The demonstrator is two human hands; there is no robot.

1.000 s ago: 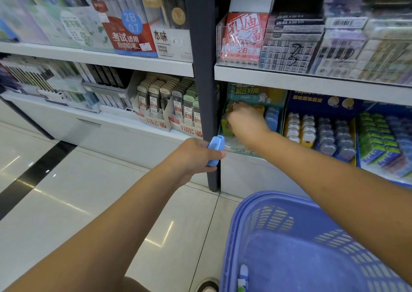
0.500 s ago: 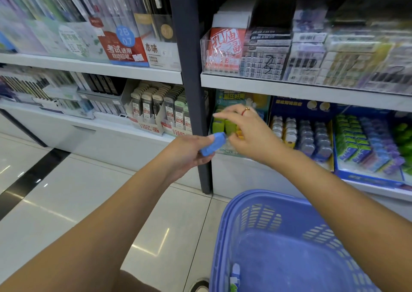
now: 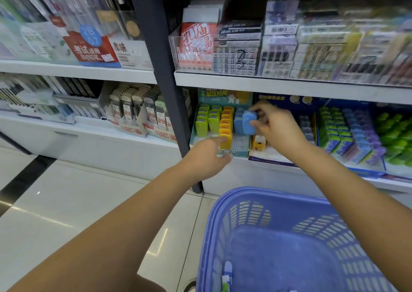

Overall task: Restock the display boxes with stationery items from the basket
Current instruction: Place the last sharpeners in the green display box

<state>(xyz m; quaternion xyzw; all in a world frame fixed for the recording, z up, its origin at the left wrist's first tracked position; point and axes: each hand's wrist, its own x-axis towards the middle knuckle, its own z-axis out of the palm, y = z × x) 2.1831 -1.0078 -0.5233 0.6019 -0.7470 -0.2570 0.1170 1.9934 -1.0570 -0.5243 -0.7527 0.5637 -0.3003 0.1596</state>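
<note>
A teal display box [image 3: 238, 152] on the lower shelf holds rows of green, orange-yellow [image 3: 225, 133] and blue items. My right hand [image 3: 275, 129] pinches a light blue item [image 3: 249, 122] between thumb and fingers, right at the box's blue row. Just below the box's front edge, my left hand [image 3: 206, 157] is blurred, holds nothing, and reaches with fingers extended toward the front yellow item. The blue basket [image 3: 263, 197] sits at the bottom right, with a small white, blue and green item [image 3: 227, 274] at its near left corner.
A dark upright post [image 3: 166, 86] divides the shelving just left of the teal box. To the right a dark blue display box [image 3: 267, 159] holds small items, then rows of green and blue items [image 3: 347, 133]. Lead refill boxes [image 3: 138, 111] stand to the left. Glossy tile floor [image 3: 66, 202] lies below.
The blue item has passed from my left hand to my right hand, which has carried it up to the box's blue row. My left hand, now empty, has moved toward the box front.
</note>
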